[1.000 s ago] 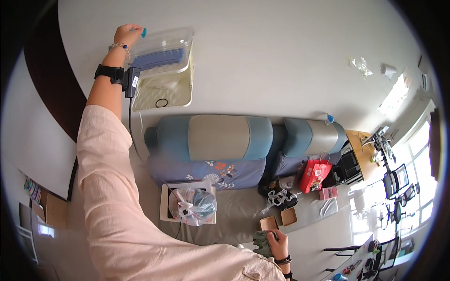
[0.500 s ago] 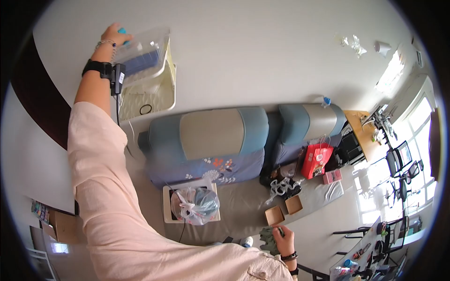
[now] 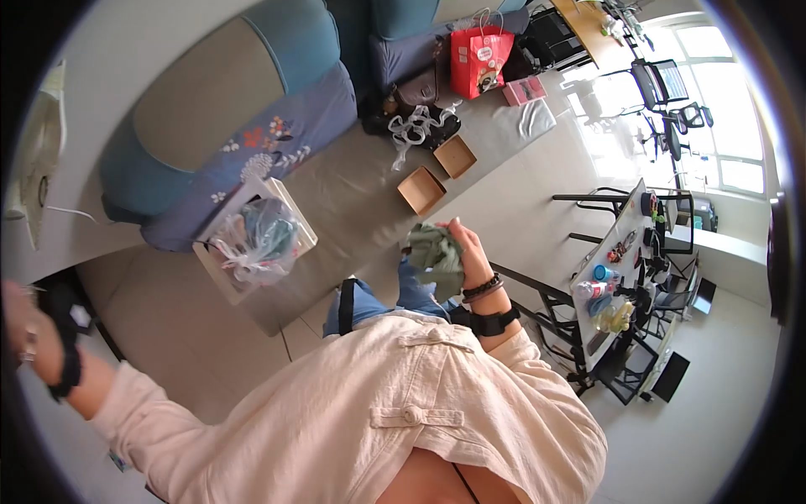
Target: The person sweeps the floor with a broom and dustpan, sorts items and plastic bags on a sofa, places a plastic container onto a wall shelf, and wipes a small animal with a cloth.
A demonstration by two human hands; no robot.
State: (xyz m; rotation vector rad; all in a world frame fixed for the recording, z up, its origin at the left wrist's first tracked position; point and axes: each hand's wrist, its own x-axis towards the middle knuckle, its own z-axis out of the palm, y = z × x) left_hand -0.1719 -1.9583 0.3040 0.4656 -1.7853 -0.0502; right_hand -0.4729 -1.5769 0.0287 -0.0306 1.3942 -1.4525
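My right hand [image 3: 472, 254], near the middle of the view, is closed round a crumpled grey-green cloth [image 3: 437, 264]. The cloth hangs in front of my blue-jeaned legs. My left hand [image 3: 17, 319] is blurred at the far left edge, partly outside the view, so its fingers and anything in them cannot be made out. Above it, at the left edge, is the pale wall rack [image 3: 49, 143] with a dark ring in it.
A blue and beige sofa [image 3: 210, 84] stands at upper left. On the grey seat are a tied plastic bag [image 3: 262, 239], two open cardboard boxes [image 3: 421, 191] and a red paper bag [image 3: 480, 60]. A cluttered table [image 3: 588, 252] stands at right.
The view has swung right and down. My left hand has left the rack's clear lid, where it held something teal, and dropped to the left edge. My right hand still holds the cloth.
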